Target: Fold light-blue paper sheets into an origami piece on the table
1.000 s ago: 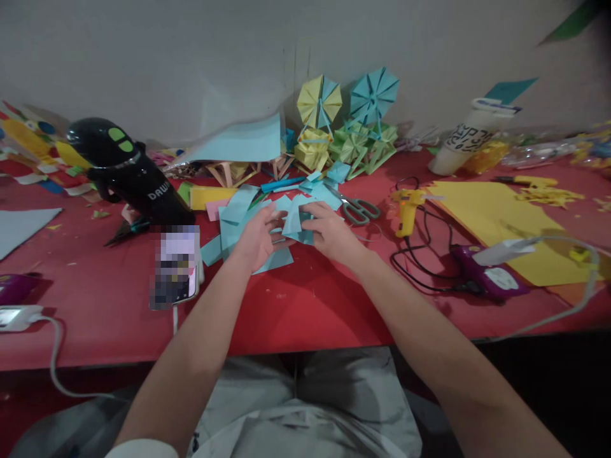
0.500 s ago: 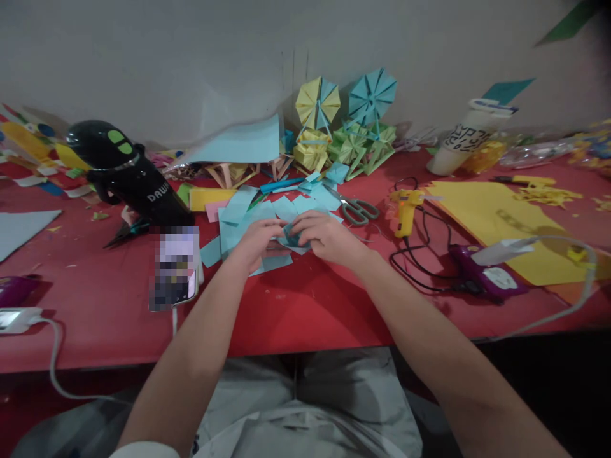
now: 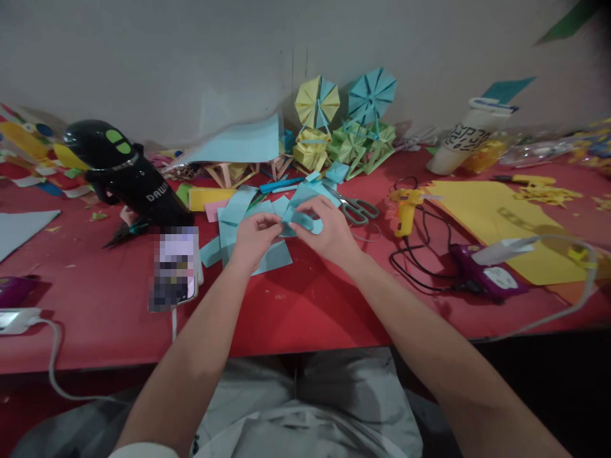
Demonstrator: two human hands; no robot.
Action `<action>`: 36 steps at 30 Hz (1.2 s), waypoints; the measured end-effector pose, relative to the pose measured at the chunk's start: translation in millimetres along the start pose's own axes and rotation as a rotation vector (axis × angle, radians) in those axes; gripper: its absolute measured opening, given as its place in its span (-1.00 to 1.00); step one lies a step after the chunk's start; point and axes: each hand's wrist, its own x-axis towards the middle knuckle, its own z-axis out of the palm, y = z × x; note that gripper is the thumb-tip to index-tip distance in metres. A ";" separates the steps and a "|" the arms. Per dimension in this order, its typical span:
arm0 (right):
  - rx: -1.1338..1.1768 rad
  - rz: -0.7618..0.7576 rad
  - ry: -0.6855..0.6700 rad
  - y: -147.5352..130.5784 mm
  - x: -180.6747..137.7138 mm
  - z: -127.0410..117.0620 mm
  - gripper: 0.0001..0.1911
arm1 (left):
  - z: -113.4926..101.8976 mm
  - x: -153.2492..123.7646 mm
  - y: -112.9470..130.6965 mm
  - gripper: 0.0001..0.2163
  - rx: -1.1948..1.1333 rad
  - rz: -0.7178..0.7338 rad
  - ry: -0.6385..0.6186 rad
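black bottle (image 3: pixel 139 181) — lettered, phone (image 3: pixel 177 270), patterned cup (image 3: pixel 466 140)

We are looking at a paper-craft workspace, though we cannot tell whether it belongs to a home or a workshop. A red desk (image 3: pixel 305 312) runs along a grey wall (image 3: pixel 214 70). Near the middle we see blue paper pieces (image 3: pixel 274 256), with scissors (image 3: pixel 358 212) between 2 and 3 o'clock. At 3 o'clock lie a yellow glue gun (image 3: pixel 406 213) and, farther out, yellow sheets (image 3: pixel 506 222). Pleated paper wheels (image 3: pixel 365 95) stand at 12 and 1 o'clock. A black bottle (image 3: pixel 128 178) between 9 and 10 and a phone (image 3: pixel 180 270) between 8 and 9 show us everyday belongings sharing the desk.
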 end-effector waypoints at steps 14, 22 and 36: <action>0.053 0.209 -0.078 5.2 -0.5 -1.5 -0.92 | 9.3 -4.5 -4.5 -0.67 0.061 0.034 -0.183; 0.012 0.178 -0.119 2.1 0.0 -2.7 -0.92 | 10.9 -5.3 -0.9 -0.83 -0.104 -0.146 -0.192; -0.003 0.142 -0.111 3.7 -1.4 -0.6 -0.84 | 11.4 -7.6 1.6 -0.71 -0.099 -0.145 -0.162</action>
